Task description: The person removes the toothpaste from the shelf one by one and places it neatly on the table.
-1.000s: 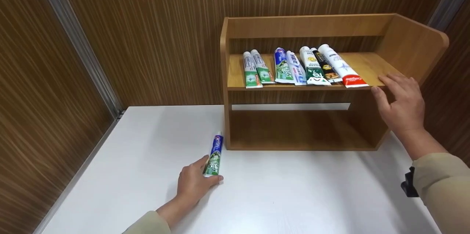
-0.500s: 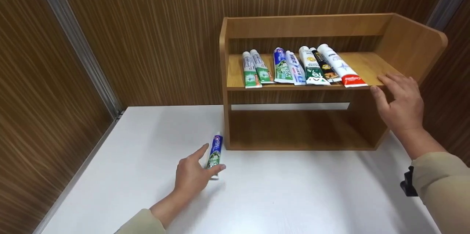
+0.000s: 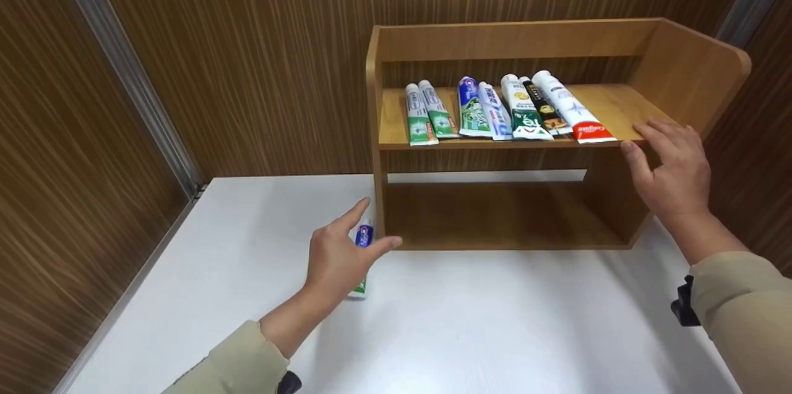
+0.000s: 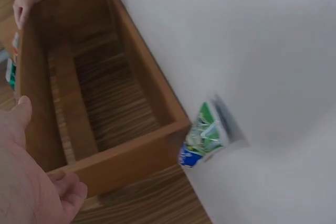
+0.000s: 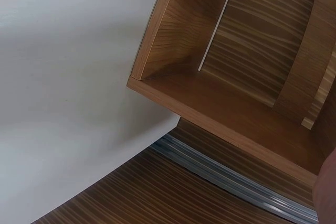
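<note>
A blue-and-green toothpaste tube (image 3: 364, 234) lies on the white table beside the left foot of a wooden two-tier shelf (image 3: 520, 40). My left hand (image 3: 339, 253) is above that tube, holding nothing, its thumb and fingers spread and partly covering the tube in the head view. In the left wrist view the tube (image 4: 203, 136) shows apart from the hand, by the shelf's corner. My right hand (image 3: 677, 174) rests at the right front edge of the upper board, fingers laid over it, right of a white-and-red Colgate tube (image 3: 572, 106).
Several toothpaste tubes line the upper board, among them two green-and-white ones (image 3: 422, 114), a blue-and-green one (image 3: 473, 108) and a black one (image 3: 544, 106). Wood-grain panels (image 3: 278, 60) rise behind and beside the white table (image 3: 272, 221).
My left hand has let go of the toothpaste tube and risen away from it, up toward the shelf's left side. My right hand has kept its place on the board.
</note>
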The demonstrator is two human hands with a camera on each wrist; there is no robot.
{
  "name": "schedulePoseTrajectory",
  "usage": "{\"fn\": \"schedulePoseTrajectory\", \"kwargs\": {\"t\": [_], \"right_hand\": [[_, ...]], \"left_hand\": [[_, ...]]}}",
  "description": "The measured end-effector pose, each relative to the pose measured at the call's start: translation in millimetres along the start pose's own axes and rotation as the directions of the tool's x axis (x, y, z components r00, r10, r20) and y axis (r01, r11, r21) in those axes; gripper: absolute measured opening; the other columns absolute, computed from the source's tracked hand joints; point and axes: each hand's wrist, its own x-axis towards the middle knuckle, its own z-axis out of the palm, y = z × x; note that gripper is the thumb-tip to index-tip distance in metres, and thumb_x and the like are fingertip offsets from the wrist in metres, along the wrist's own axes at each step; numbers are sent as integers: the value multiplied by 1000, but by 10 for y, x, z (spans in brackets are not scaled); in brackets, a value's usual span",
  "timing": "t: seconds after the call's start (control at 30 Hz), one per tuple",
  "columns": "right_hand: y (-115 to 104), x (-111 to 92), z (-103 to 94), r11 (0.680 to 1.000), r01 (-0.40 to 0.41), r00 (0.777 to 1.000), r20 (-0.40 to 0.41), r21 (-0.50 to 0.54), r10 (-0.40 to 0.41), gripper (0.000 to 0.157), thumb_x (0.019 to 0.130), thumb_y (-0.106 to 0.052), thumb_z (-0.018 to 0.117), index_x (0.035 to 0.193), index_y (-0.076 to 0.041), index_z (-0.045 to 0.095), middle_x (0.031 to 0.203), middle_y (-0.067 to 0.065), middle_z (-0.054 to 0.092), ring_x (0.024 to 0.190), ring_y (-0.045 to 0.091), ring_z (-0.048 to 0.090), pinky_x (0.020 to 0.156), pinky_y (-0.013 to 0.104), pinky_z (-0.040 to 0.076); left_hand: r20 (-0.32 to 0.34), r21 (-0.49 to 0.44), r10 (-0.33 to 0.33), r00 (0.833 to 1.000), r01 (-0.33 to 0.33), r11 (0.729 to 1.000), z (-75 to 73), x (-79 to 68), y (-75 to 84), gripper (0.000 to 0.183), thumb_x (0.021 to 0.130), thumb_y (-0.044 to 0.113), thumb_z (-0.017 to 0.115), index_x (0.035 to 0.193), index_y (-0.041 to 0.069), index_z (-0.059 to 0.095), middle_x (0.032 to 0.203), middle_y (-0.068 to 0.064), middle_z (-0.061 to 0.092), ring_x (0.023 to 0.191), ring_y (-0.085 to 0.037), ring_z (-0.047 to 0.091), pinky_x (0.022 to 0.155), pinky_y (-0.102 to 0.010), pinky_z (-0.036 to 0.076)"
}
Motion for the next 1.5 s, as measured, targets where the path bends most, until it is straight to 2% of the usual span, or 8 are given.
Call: {"fn": "schedulePoseTrajectory", "kwargs": {"t": [0.1, 0.23, 0.33, 0.4, 0.53, 0.63, 0.97, 1.5], "right_hand": [[4, 7, 11, 1000, 13, 1000, -12, 0, -13, 44, 97, -35, 59, 135, -13, 59, 141, 11, 53, 135, 29, 41, 120, 39, 10], [0, 14, 11, 1000, 16, 1000, -16, 3, -16, 44, 97, -35, 59, 135, -13, 60, 140, 12, 54, 135, 29, 41, 120, 39, 11], [-10, 17, -1, 1000, 7, 1000, -9, 6, -7, 45, 97, -35, 58, 135, -13, 59, 142, 11, 53, 136, 29, 40, 120, 39, 9], [-13, 16, -9, 1000, 3, 1000, -7, 7, -3, 45, 97, -35, 58, 136, -13, 59, 142, 11, 52, 136, 29, 40, 120, 39, 9], [0, 7, 0, 1000, 21, 999, -31, 14, -20, 43, 96, -33, 61, 134, -12, 61, 139, 12, 54, 135, 29, 42, 120, 39, 11], [4, 5, 15, 999, 39, 998, -52, 22, -38, 42, 94, -31, 63, 131, -11, 62, 136, 14, 57, 133, 31, 44, 119, 40, 13], [24, 2, 24, 1000, 29, 999, -39, 6, -28, 43, 95, -33, 61, 133, -13, 61, 137, 13, 56, 134, 28, 43, 119, 38, 12], [28, 8, 33, 999, 53, 997, -60, 14, -52, 42, 94, -32, 64, 131, -12, 63, 135, 13, 57, 132, 30, 44, 119, 39, 14]], "left_hand": [[-13, -23, 37, 999, -38, 999, -5, 68, 114, 80, 71, 50, 81, 138, 14, 56, 67, 7, 62, 84, -20, 69, 90, -28, 52], [-34, -52, 83, 996, -85, 995, -3, 170, 269, 79, 72, 47, 82, 139, 14, 55, 59, 9, 55, 50, -11, 52, 96, -30, 49], [-51, -56, 102, 993, -105, 993, 8, 263, 394, 79, 73, 48, 82, 140, 16, 54, 58, 11, 55, 48, -6, 47, 92, -28, 52], [-60, -60, 107, 992, -111, 992, 24, 333, 472, 79, 73, 49, 81, 140, 16, 54, 55, 9, 54, 44, -10, 41, 75, -26, 54], [-84, -73, 104, 991, -111, 991, 67, 475, 622, 78, 74, 49, 80, 140, 15, 55, 89, 1, 73, 86, -11, 68, 86, -25, 53], [-103, -99, 89, 991, -99, 990, 111, 560, 716, 77, 74, 49, 80, 140, 17, 55, 128, 0, 64, 124, -13, 54, 99, -27, 46], [-152, -189, 77, 985, -106, 976, 277, 811, 902, 78, 76, 48, 79, 141, 15, 53, 135, -4, 60, 125, -17, 54, 100, -32, 47], [-142, -177, 48, 989, -73, 982, 506, 1038, 865, 83, 75, 54, 77, 144, 17, 50, 152, -4, 40, 134, -19, 45, 101, -24, 43]]}}
